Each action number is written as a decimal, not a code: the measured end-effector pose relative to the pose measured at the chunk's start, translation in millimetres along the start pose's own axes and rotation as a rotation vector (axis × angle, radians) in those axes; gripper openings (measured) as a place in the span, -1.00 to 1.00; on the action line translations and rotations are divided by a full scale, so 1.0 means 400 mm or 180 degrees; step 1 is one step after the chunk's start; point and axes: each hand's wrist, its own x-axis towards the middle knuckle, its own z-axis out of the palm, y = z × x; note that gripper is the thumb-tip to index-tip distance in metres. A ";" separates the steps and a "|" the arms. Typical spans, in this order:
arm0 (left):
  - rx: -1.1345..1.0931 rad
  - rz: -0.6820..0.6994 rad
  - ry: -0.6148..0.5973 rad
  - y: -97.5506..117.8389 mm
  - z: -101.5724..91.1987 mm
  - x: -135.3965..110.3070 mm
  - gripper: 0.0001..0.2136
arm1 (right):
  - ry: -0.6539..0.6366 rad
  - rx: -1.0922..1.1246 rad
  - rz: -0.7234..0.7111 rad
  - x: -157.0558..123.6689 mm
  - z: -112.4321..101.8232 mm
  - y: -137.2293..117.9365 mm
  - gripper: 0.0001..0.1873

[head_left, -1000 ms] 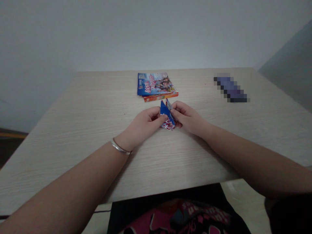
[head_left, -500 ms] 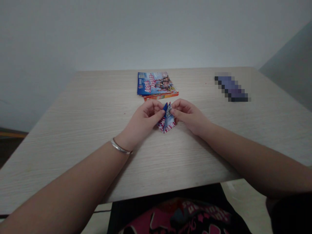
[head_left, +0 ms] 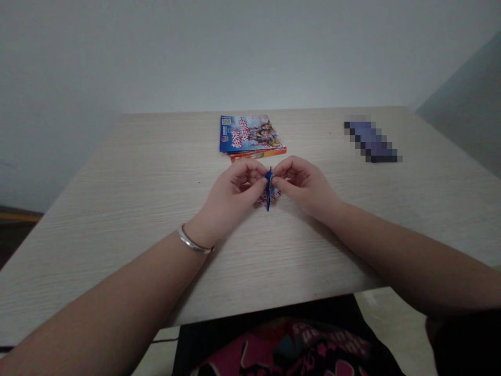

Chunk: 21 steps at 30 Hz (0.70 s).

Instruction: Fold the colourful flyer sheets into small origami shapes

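A small piece of folded printed paper [head_left: 268,194], blue with red-and-white lettering, is between my two hands just above the table. My left hand [head_left: 241,187] pinches its left side with thumb and fingers; a silver bangle [head_left: 194,242] circles that wrist. On the opposite side, my right hand [head_left: 302,184] grips the paper the same way. A blue edge of the paper stands up in the middle, pointing toward me. Fingers hide much of both sides of the paper.
Beyond my hands lies a stack of printed leaflets [head_left: 250,133] with blue and orange edges. A dark, pixelated phone-like object [head_left: 371,140] lies at the back right of the pale wooden table [head_left: 129,198]. A wall [head_left: 250,57] rises behind the table.
My hands have drawn closer together, and the paper's two open flaps have been pressed inward. A narrow blue edge now faces me where the printed faces were spread.
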 end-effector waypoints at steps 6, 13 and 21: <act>-0.0011 -0.0174 0.0034 0.005 -0.001 -0.001 -0.92 | -0.0087 -0.0001 -0.0144 0.001 -0.006 -0.004 -0.88; -0.0077 -0.0164 0.0093 0.004 -0.004 -0.002 -0.89 | -0.0035 0.0057 -0.0223 0.000 -0.005 -0.006 -0.86; 0.0062 -0.0101 -0.0246 0.011 -0.004 -0.006 -0.92 | -0.0336 -0.0183 -0.0067 -0.009 -0.005 -0.031 -0.88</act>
